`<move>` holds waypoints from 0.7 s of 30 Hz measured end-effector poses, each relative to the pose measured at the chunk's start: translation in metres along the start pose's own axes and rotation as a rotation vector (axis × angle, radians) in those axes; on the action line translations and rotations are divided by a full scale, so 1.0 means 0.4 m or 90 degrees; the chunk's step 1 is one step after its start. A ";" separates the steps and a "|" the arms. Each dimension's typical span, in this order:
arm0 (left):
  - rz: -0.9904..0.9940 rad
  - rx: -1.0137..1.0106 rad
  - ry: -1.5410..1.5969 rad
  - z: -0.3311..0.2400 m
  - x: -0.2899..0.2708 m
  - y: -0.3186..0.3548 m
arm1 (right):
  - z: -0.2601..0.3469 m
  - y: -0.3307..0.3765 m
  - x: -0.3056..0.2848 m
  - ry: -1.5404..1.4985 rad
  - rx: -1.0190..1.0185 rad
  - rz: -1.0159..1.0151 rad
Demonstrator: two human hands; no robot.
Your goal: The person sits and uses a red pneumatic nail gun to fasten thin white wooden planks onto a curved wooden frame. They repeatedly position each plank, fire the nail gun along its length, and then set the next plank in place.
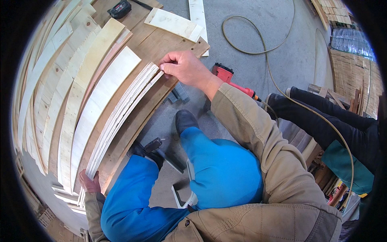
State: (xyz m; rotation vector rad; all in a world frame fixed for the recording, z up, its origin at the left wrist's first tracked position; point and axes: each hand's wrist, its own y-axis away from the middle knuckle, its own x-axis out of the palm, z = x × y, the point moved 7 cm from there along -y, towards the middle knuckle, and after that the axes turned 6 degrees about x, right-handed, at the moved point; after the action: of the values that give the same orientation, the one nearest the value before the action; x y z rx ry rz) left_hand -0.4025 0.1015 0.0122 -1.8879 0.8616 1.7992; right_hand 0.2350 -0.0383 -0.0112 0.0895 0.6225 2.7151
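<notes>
Holding one stack of thin curved plywood strips (pixel 121 117) at both ends: right hand (pixel 183 68) at the far end, left hand (pixel 89 181) at the near end. Right hand fingers pressed together, pinching the top edges of the strips at the stack's far tip. Left hand cupped around the near tip; fingers mostly hidden behind the wood, so whether they close fully I cannot tell.

Count: stack, one; individual strips in it too thin and close to count, clearly more than five. Two hands in view. One wide curved board (pixel 102 99) lies just beside the stack on its left. Further curved boards (pixel 60 80) fan out toward the left edge of the workbench (pixel 161 44), at least six, overlapping. Two flat pale offcuts (pixel 173 22) at the far edge of the bench. One black tape measure (pixel 120 9) near the far left corner. One red nail gun (pixel 225 74) on the floor past the right edge, hose (pixel 258 50) looping away. One hammer (pixel 161 151) on the floor between the person's blue-trousered legs.

Stack appearance: pale, unfinished wood, layered edges showing as fine parallel lines, gently arced, running along the bench's right edge, standing on edge rather than flat.
</notes>
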 end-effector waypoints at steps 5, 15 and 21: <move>-0.008 0.005 0.023 -0.005 -0.005 -0.003 | 0.012 -0.004 -0.001 0.092 -0.081 -0.029; -0.027 0.017 0.021 -0.011 -0.006 -0.003 | 0.001 0.004 0.002 0.039 -0.102 -0.016; -0.025 0.017 0.022 -0.005 -0.002 -0.001 | 0.015 0.018 -0.001 0.073 -0.137 -0.040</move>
State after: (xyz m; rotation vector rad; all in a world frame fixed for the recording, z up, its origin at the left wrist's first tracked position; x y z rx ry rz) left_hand -0.4008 0.1008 0.0131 -1.9100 0.8507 1.7287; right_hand 0.2337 -0.0421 -0.0024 -0.1370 0.3529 2.7216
